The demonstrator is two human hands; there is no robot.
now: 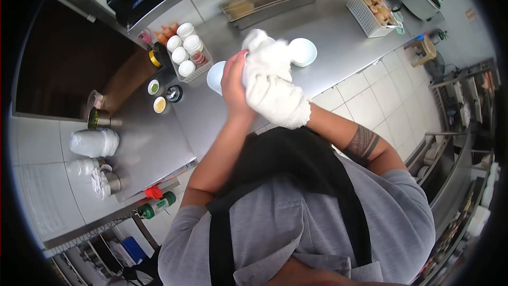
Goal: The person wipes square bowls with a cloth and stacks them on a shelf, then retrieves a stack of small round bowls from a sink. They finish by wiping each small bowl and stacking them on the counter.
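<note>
My left hand (235, 83) is closed around what looks like a white bowl (245, 74); only a pale sliver of it shows. Bunched white cloth (275, 92) covers my right hand and wrist, pressed against that bowl. The fingers under the cloth are hidden. Just left of my left hand, a white bowl (215, 77) stands on the steel counter (330, 47). Another white bowl (303, 52) stands to the right of the cloth. Between them, the cloth mostly hides one more pale rim (271, 39).
A white basket (203, 69) of stacked cups and sauce bottles (168, 30) stands at the left. Small cups of green (153, 87) and yellow (159, 105) food sit nearby. Behind is a covered steel tray (270, 8); a bread-filled basket (373, 16) stands at the right.
</note>
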